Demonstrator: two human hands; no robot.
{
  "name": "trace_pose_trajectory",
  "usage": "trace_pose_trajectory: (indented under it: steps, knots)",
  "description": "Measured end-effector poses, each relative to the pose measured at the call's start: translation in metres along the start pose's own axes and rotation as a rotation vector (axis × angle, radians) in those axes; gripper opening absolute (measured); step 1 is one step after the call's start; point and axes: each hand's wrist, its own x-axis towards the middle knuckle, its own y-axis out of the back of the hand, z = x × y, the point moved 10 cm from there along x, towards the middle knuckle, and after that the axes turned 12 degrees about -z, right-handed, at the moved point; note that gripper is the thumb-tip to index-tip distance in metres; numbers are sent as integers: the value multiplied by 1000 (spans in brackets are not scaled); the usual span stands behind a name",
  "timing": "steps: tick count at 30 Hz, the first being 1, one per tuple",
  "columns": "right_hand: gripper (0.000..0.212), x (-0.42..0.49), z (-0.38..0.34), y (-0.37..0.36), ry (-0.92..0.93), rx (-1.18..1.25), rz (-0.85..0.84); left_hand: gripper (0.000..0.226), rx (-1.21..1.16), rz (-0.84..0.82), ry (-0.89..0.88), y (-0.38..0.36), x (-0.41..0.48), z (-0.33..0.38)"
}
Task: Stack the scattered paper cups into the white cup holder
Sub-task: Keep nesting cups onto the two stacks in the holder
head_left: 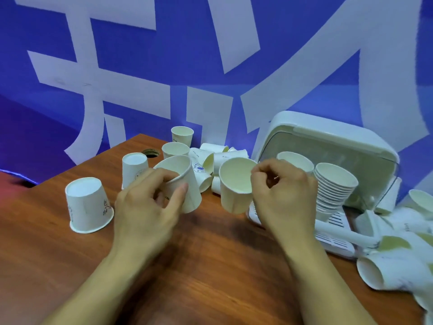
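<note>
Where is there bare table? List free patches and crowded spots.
Free: wood nearer than the left hand and right hand, and the near-left corner before the upside-down cup. Crowded: the cup heap behind them, and loose cups right of the white cup holder.

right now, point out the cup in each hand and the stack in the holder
left-held cup (191, 201): head view, outer side wall
right-held cup (235, 175): head view, inner wall
stack of cups (334, 192): head view, nested rims

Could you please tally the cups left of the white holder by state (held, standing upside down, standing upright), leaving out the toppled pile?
Held cups: 2
Upside-down cups: 2
Upright cups: 2
Total: 6
</note>
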Motion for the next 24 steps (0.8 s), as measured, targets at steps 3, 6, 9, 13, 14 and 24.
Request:
trace_pose_trajectory:
  steps: [3, 6, 9, 13, 14, 24]
  knots:
    - [16, 2, 7, 12, -26, 21, -78, 10, -9, 23, -16, -10, -3, 4]
    - [19, 6, 15, 36, -55, 118, -96, 5, -54, 68, -68, -17, -3, 20]
    - [17, 8, 25, 61, -74, 116, -83, 5, -86, 90, -132, -29, 3, 51]
    - [12, 14, 46, 93, -97, 127, -23, 2, -181, 95, -181, -49, 24, 93]
    - [9, 15, 50, 102, -95, 121, 10, 3, -197, 101, -193, -54, 30, 103]
    - [6, 13, 74, 153, -71, -85, 282, 9, -276, 181, -270, -101, 64, 152]
